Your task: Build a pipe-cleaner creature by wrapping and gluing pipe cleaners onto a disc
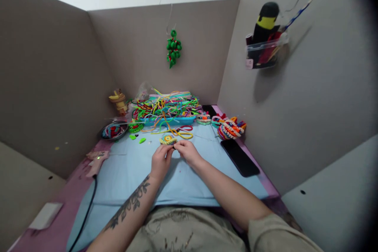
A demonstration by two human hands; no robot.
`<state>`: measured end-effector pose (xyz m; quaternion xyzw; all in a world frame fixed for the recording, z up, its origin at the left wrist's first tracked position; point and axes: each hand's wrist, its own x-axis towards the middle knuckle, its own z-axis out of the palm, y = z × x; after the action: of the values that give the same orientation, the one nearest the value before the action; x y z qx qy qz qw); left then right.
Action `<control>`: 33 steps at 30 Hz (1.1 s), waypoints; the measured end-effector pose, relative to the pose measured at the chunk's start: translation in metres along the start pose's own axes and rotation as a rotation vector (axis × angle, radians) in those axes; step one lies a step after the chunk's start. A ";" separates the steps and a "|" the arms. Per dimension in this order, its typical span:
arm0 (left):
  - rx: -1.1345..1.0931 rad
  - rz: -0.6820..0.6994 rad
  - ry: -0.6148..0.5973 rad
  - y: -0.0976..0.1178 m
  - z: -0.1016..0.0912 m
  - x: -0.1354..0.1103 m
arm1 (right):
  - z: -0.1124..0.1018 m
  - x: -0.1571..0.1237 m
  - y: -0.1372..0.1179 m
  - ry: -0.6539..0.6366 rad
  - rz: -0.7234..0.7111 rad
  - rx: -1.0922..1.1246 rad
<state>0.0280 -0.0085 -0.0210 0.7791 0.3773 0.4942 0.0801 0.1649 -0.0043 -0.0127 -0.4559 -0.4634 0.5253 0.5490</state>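
Blue tray [177, 120] was heaped w/ loose strands [168, 104], so plenty of material prob. unused. High to R of tray, clear tub [260, 45] held a black bottle [267, 31] and a brush [298, 16]. R of tray, multicolored coiled pieces [232, 129] looked done or nearly. L of tray, bowl [102, 136] held a red-blue coiled piece [112, 130]. In front of tray, yellow coiled piece [168, 138] sat at the fingertips, mostly built, details poss. missing. Front-L of tray, green bits [142, 140] lay unattached. L hand [162, 159] and R hand [188, 152] appeared to pinch a tiny dark bit [174, 147].
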 end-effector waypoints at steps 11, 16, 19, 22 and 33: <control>0.013 -0.029 0.017 0.001 0.001 0.000 | 0.007 0.000 -0.001 -0.006 0.074 0.113; -0.108 -0.131 0.034 0.002 -0.002 0.005 | -0.002 0.007 0.005 0.052 -0.107 -0.036; -0.117 -0.211 0.041 0.003 -0.004 0.006 | -0.008 0.009 0.006 0.063 -0.185 -0.125; -0.106 -0.243 0.006 0.004 -0.004 0.006 | -0.009 0.009 0.005 0.049 -0.194 -0.174; -0.262 -0.409 -0.005 -0.001 -0.003 0.007 | -0.011 0.008 0.003 -0.007 -0.067 -0.081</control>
<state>0.0264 -0.0038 -0.0146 0.6706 0.4599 0.5105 0.2796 0.1751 0.0037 -0.0175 -0.4600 -0.5013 0.4891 0.5457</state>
